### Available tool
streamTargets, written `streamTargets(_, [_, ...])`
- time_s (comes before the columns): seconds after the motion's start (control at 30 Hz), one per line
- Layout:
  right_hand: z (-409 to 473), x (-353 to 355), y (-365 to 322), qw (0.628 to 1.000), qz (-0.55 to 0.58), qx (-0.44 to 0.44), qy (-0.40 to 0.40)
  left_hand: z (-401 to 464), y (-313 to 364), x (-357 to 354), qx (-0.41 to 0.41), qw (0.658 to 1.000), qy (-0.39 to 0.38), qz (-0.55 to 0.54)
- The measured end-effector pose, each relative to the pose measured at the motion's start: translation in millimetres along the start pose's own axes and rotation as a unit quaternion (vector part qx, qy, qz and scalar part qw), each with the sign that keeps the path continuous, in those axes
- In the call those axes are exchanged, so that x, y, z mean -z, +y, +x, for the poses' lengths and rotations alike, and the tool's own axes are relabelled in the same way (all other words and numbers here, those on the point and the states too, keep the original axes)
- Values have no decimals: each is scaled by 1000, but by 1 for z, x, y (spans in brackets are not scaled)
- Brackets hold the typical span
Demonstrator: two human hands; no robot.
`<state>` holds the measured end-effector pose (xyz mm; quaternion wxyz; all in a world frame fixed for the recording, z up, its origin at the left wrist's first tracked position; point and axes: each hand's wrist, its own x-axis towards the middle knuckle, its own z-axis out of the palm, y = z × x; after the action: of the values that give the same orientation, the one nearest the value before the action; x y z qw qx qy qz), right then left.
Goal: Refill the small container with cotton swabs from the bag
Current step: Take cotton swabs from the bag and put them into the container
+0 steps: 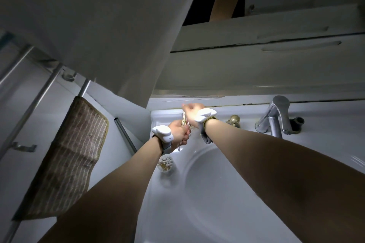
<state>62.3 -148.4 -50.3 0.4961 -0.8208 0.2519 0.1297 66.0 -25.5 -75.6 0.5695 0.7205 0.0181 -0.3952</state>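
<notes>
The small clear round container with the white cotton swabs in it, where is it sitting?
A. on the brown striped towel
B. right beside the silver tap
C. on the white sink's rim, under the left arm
C: the small clear round container stands on the white sink's rim, just below the left forearm.

The sink [227, 193] is glossy white, and so is the wall cabinet [266, 61] above it, with a dark seam between its panels. The faucet [276, 118] is shiny silver; the small knob [234, 119] beside it is dull brass. The towel [67, 160] is brown with thin pale stripes. The cotton swabs [165, 162] in the clear small container [166, 169] have white tips on tan sticks. Both wrists wear white devices [162, 133] on grey straps
</notes>
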Motion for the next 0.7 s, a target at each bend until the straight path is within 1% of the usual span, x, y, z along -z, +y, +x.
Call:
streamTargets(0.07, [1,2,1,999,-42,-2,-15,-2,-1,1,12,1000,-7,8])
streamTargets(0.1, [0,2,3,999,-43,0,-14,-3,-2,1,18,1000,-7,12])
streamTargets(0.27, [-7,-3,15,999,13,29,22,-9,0,5,40,999,-9,19])
streamTargets(0.33, [-8,-5,15,998,40,34,22,-12,3,5,45,999,-17,11])
streamTargets(0.43, [-6,-5,15,998,33,61,14,-14,6,3,39,999,-28,13])
streamTargets(0.53, [-5,-6,14,995,53,84,17,-15,7,0,31,999,-25,3])
streamTargets(0.7, [-5,-7,15,993,88,78,18,-14,4,-2,31,999,-30,-19])
